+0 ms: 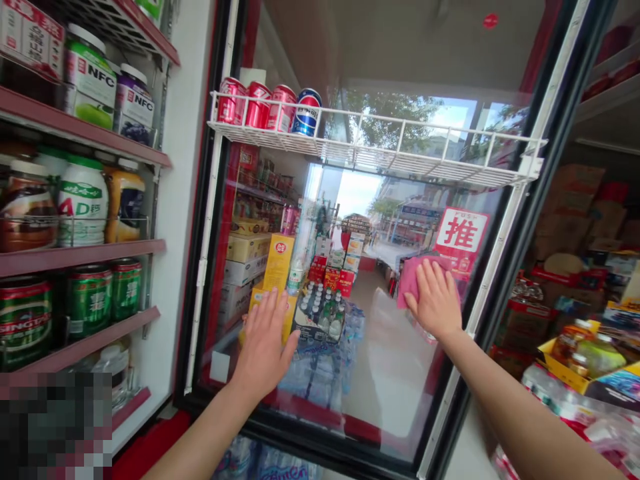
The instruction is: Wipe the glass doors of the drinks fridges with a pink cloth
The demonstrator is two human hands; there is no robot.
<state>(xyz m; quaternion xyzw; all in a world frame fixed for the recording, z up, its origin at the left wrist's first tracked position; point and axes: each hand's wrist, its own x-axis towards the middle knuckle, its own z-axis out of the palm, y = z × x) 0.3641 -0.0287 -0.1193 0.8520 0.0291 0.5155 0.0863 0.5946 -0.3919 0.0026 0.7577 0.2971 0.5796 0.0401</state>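
Note:
My left hand (263,343) lies flat against the glass door of a drinks cooler (385,353), fingers spread and holding nothing. My right hand (433,300) presses a pink cloth (413,281) onto the same pane, higher up and to the right. A red sign with the character 推 (461,233) is on the glass just above the cloth. The black door frame (210,267) runs down the left side of the pane.
A white wire rack (375,150) with red and blue cans (265,108) crosses the door. Shelves of bottles and green cans (83,300) stand at the left. Stacked cartons and goods (570,313) fill the right. The lower left corner is pixelated.

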